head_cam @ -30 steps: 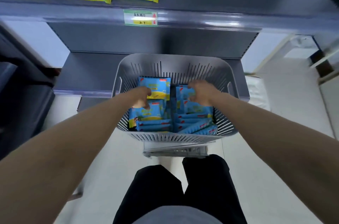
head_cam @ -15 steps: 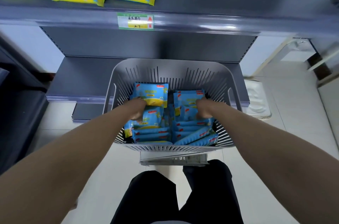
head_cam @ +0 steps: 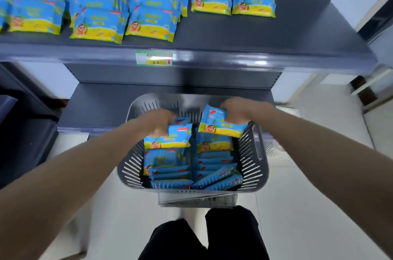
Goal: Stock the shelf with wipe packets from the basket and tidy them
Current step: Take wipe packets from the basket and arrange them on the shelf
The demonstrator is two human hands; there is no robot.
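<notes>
Holding one wipe packet [head_cam: 221, 126] above the grey basket [head_cam: 254, 167], right grip [head_cam: 238, 108] clenched on its top edge. Grasping a second packet [head_cam: 170, 139] with the left grip [head_cam: 156, 120] (blurred), just over the rows [head_cam: 176, 174] packed inside, with more packets [head_cam: 100, 23] lying on the shelf [head_cam: 234, 35] above.

Green price label [head_cam: 154, 58], pale floor [head_cam: 319, 206]

The shelf-edge price tag [head_cam: 154, 58] reads "24"; print on the wipe packets [head_cam: 97, 25] is illegible.
</notes>
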